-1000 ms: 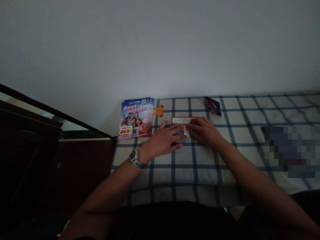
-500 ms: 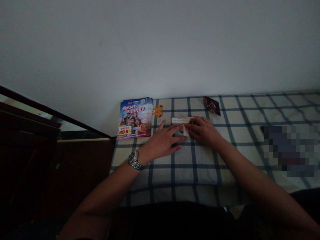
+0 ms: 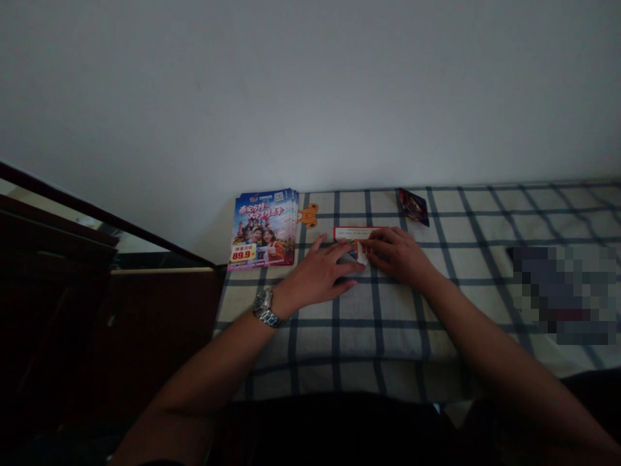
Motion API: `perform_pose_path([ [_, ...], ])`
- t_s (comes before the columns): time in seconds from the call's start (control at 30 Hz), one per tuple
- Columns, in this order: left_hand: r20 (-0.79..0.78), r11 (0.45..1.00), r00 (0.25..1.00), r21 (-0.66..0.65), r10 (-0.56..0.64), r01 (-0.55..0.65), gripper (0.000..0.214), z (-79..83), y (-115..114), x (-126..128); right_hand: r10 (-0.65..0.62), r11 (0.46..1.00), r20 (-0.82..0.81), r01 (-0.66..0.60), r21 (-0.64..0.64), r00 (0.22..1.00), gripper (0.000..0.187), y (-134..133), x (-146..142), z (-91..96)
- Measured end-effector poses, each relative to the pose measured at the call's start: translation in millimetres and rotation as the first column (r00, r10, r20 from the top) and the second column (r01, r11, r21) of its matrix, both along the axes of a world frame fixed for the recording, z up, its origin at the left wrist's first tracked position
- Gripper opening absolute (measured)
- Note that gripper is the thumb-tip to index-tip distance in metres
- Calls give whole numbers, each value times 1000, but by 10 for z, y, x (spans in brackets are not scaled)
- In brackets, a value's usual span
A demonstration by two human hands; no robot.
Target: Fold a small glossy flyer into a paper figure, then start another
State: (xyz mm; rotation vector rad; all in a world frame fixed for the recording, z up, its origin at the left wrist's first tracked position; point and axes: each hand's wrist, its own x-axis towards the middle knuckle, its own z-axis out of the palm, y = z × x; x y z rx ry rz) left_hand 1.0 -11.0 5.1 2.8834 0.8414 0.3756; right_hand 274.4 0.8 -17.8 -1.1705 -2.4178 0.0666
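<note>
A folded leaflet with a red-edged strip lies on the checked cloth near the wall. My left hand, with a metal watch on the wrist, lies flat with fingers stretched over the leaflet's left part. My right hand rests on its right part, fingers curled and pressing the paper down near a small white folded corner. Most of the leaflet is hidden under both hands.
A stack of colourful leaflets lies at the cloth's far left corner, an orange cut-out shape beside it. A small dark folded paper piece sits by the wall. Dark wooden furniture stands to the left. A blurred patch lies at right.
Both hands stay on the folded leaflet; the fingers have shifted only slightly along the paper. Nothing else has moved.
</note>
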Motion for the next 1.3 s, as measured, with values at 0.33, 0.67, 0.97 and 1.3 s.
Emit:
perform_pose_path([
  [0.33, 7, 1000, 1000, 13, 6, -6, 37, -11, -7, 43, 3, 1000, -31, -3, 25, 999, 26, -12, 15, 18],
  [0.67, -5, 1000, 1000, -1, 4, -4, 37, -16, 3, 34, -68, 998, 6, 68, -5, 998, 32, -49, -32, -11],
  [0.97, -23, 999, 1000, -37, -20, 19, 41, -13, 62, -18, -72, 996, -18, 72, -45, 997, 34, -60, -39, 16],
  [1.3, -24, 999, 1000, -40, -14, 13, 41, -35, 95, -39, -43, 999, 16, 44, -25, 999, 36, -65, -34, 28],
])
